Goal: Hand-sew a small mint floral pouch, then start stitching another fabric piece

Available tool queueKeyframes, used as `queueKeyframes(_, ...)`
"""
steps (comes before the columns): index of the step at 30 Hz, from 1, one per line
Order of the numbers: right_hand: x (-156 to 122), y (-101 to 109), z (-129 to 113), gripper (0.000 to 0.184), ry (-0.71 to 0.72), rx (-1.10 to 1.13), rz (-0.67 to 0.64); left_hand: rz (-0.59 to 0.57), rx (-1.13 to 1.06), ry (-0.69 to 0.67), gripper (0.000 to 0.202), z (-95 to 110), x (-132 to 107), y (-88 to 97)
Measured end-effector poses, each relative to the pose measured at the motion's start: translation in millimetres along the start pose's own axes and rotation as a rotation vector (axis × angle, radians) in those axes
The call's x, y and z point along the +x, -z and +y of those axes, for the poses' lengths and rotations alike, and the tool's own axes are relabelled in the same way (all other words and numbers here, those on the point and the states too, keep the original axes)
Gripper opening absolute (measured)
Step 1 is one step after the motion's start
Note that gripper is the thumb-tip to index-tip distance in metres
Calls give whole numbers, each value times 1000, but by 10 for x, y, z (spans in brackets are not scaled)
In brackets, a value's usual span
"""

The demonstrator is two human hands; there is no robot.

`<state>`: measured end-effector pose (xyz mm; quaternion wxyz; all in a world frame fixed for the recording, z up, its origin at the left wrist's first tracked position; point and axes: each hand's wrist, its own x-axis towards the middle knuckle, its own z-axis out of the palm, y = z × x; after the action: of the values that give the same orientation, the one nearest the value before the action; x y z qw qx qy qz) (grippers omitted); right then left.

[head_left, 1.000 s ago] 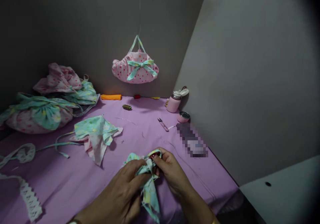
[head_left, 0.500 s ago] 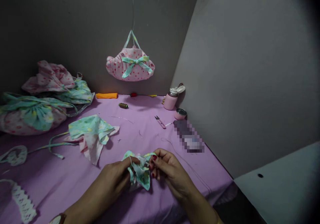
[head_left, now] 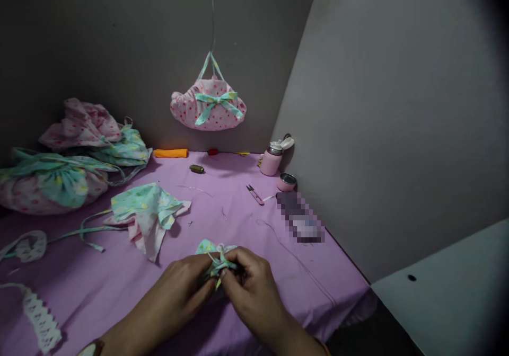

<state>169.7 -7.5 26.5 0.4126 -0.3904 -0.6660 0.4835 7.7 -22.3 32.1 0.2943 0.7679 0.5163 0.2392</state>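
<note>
A small bunched piece of mint floral fabric [head_left: 212, 250] sits between both my hands over the purple tablecloth [head_left: 222, 207]. My left hand [head_left: 186, 282] is closed on its left side. My right hand [head_left: 248, 287] pinches it from the right, fingers curled over the cloth. Most of the piece is hidden under my fingers. A thin thread [head_left: 294, 258] trails off to the right of my right hand.
Loose mint and pink fabric [head_left: 147, 213] lies left of centre, with finished fabric bags [head_left: 59, 170] piled at far left. A pink bag with a mint bow [head_left: 209, 107] hangs on the grey wall. Thread snips [head_left: 254, 193], a pink flask [head_left: 272, 160], a small tin [head_left: 287, 182], a spool [head_left: 196, 169] and lace trim [head_left: 37, 319] lie around.
My hands have drawn closer together and folded the mint piece into a tighter bundle; my right hand has moved left over it, so less of the fabric shows.
</note>
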Motion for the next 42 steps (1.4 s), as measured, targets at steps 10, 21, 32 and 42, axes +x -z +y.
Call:
queueKeyframes(10, 46, 61, -9, 18, -181, 442, -58, 54, 162, -226, 28, -21, 75, 37)
queueKeyframes(21, 24, 73, 55, 28, -231, 439, -51, 159, -62, -229, 32, -80, -58, -7)
queueKeyframes(32, -11, 78, 34, 32, -265, 414, -16, 163, -122, -20, 17, -109, -7, -19)
queueKeyframes(42, -40, -18, -27, 32, -229, 400, -57, -22, 217, -334, 33, 28, -49, -2)
